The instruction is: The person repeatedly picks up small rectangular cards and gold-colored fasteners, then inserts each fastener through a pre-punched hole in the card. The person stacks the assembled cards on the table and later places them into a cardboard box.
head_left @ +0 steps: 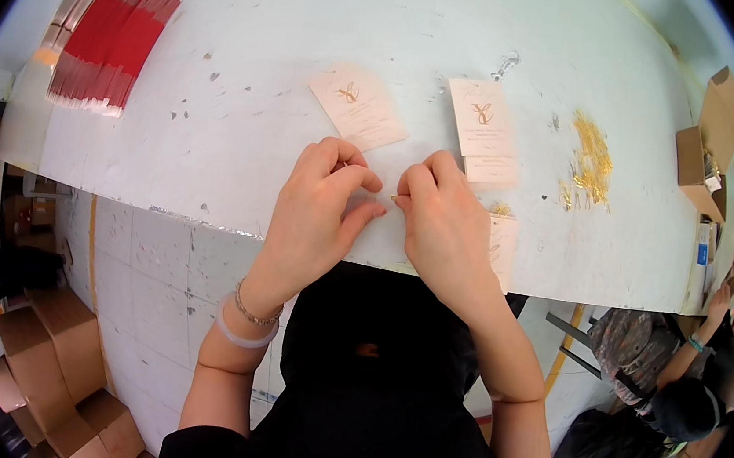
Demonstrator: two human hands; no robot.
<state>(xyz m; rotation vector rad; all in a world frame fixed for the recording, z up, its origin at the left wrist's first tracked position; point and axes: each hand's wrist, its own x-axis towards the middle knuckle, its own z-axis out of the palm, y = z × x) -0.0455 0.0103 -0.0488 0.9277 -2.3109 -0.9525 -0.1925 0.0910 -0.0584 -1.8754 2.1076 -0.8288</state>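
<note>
My left hand hovers over the near edge of the table, its thumb and forefinger curled but apart with nothing visible between them. Facing it closely, my right hand is closed in a pinch. A tiny gold pin-like piece peeks out at its fingertips; most of it is hidden. Beyond my left hand lies a pale pink card with gold print. A stack of similar cards lies beyond my right hand. Another card, with gold bits at its top, is partly covered by my right hand.
Loose gold pin-like pieces lie in a heap on the white table at right. Red sleeved strips are stacked far left. An open cardboard box stands at the right edge. Another person's arm shows at far right.
</note>
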